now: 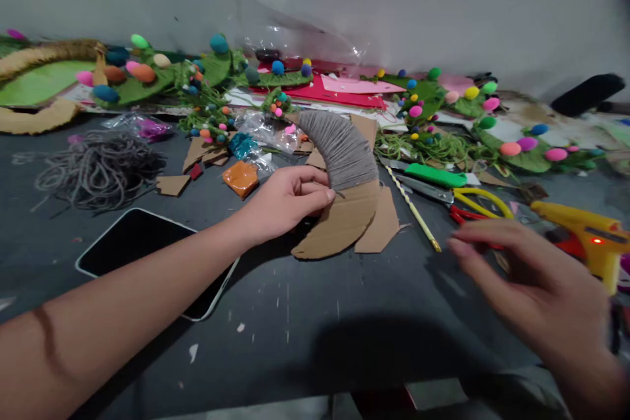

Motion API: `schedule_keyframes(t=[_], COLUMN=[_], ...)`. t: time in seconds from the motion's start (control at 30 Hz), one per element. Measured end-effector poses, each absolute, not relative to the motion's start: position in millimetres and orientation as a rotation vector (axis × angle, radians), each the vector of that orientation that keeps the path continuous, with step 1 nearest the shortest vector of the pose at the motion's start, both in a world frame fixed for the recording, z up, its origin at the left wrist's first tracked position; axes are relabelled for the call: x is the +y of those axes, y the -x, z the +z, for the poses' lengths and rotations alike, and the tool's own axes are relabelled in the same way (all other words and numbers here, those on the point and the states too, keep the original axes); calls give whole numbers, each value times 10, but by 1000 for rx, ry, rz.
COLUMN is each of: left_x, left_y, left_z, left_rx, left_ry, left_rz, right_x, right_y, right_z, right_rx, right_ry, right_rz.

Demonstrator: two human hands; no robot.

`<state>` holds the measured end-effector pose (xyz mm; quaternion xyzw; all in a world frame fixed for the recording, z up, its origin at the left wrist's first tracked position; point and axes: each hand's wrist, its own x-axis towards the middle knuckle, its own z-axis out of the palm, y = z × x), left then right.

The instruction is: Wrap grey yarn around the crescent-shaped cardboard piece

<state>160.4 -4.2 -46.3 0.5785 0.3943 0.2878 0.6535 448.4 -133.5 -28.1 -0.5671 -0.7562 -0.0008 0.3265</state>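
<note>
My left hand (290, 203) is closed on the left edge of a cardboard crescent (339, 223), thumb on top. Dark grey yarn (342, 147) is wound closely around the crescent's upper half; its lower half is bare brown cardboard. A short yarn end shows near my thumb. My right hand (531, 282), slightly blurred, hovers over the table at the right, its fingers loosely curled and nothing visible in them. Close to it are red- and yellow-handled scissors (482, 203) and a yellow glue gun (585, 230) with a red light lit.
A phone (132, 243) lies under my left forearm, with a heap of grey yarn (101, 170) behind it. A cream stick (413, 210) and a green cutter (436, 174) lie right of the crescent. Green leaf pieces with coloured balls (142, 72) line the back.
</note>
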Motion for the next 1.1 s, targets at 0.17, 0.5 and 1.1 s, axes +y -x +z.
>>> schedule_keyframes(t=[0.17,0.5,1.1], left_x=[-32,-51,-40], left_y=[-1599,-1619,-1618], left_z=[-504,-496,-503], left_rx=[874,889,882], left_ry=[-1316,-1279,-1297], left_rz=[649,622,627], right_x=[-609,-490,-472], right_y=[-3762,-3656,-3556], right_z=[-138,-449,-525], right_rx=[-2118,-1965,-1890], right_ry=[1335,1398,1368], right_rz=[388,432,335])
